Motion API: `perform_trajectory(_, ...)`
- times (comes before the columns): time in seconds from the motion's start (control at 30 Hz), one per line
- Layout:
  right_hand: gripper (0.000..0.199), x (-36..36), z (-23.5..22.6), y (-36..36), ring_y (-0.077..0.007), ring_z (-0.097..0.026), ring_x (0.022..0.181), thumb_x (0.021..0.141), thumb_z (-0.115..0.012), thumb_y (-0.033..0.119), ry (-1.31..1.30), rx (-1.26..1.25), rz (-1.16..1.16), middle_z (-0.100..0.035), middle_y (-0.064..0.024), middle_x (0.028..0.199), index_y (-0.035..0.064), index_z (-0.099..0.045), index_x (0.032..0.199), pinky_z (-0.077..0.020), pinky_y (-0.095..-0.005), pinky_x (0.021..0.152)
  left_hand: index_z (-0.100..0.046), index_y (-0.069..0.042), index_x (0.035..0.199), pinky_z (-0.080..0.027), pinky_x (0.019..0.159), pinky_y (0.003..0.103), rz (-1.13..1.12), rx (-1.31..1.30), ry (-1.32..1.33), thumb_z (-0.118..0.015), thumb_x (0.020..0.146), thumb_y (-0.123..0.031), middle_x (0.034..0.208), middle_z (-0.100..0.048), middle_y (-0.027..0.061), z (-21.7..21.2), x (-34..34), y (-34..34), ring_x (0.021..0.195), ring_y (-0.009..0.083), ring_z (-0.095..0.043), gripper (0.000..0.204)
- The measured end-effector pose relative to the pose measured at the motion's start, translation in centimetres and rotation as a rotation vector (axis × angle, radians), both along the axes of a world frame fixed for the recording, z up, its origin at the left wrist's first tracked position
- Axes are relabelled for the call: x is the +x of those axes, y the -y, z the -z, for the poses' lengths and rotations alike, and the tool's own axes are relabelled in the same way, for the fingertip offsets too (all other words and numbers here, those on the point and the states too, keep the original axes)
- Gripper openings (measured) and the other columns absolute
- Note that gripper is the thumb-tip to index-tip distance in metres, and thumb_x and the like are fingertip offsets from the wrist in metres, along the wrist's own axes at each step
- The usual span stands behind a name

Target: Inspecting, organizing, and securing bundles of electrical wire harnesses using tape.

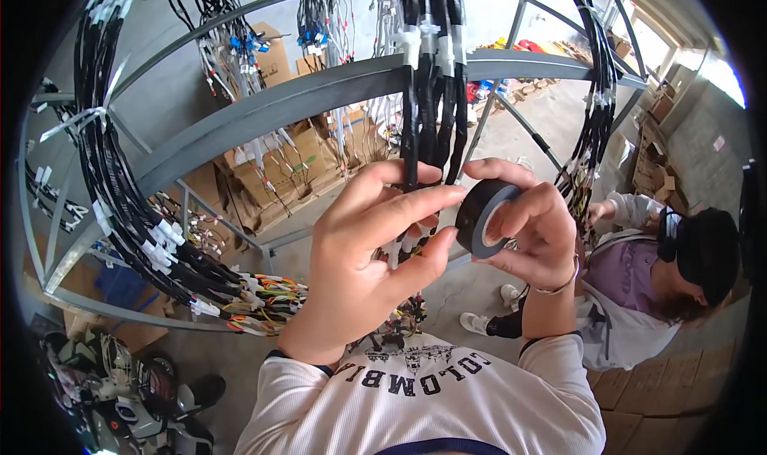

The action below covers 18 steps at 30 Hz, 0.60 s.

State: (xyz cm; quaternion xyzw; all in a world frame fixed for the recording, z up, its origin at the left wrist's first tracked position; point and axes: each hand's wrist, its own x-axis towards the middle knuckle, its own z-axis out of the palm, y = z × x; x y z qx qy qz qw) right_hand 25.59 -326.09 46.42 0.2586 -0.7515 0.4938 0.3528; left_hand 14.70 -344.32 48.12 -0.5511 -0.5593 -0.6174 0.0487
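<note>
My right hand (547, 235) grips a roll of black tape (472, 214), its fingers curled round the rim and into the core. Beside it, my left hand (359, 243) has a black wrapped cable (411, 147) passing between its fingers. The left thumb and one long finger reach toward the roll, with a gap between their tips. Whether a tape end runs between the hands cannot be made out. More black cables hang next to that one over a grey metal bar (319, 91), with white ties near the top. Their lower ends are partly hidden behind my left hand.
Thick black wire bundles hang at the left (120, 183) and right (595, 103) of the frame. Cardboard boxes (280, 167) stand behind it. A person (631, 271) in a dark cap is at the right. A scooter (132, 403) stands at lower left.
</note>
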Motion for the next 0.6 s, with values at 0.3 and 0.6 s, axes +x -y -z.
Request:
perform_trajectory(0.3, 0.036, -0.7, -0.3, -0.7, -0.0243, -0.052, 0.117, 0.079, -0.072, -0.002, 0.076, 0.043, -0.092, -0.04, -0.0309, 0.138, 0.0051, -0.047, 0.103, -0.0446, -0.0341, 0.093, -0.071, -0.001, 0.094, -0.05, 0.07, 0.025, -0.047, 0.049, 0.016, -0.066, 0.07, 0.009, 0.101, -0.063, 0.0119, -0.2, -0.1, -0.3, 0.077, 0.013, -0.063, 0.027)
perform_trajectory(0.6, 0.086, 0.4, -1.4, -1.2, -0.0323, -0.041, 0.131, 0.08, -0.075, 0.017, 0.191, 0.414, 0.153, -0.041, -0.0219, 0.138, 0.0011, -0.02, 0.144, -0.0308, -0.0404, 0.108, -0.063, -0.005, 0.1, -0.049, 0.063, 0.025, 0.007, 0.05, -0.051, -0.068, 0.076, 0.001, 0.099, -0.058, 0.0067, 1.0, -1.3, -0.8, 0.075, 0.0141, -0.061, 0.026)
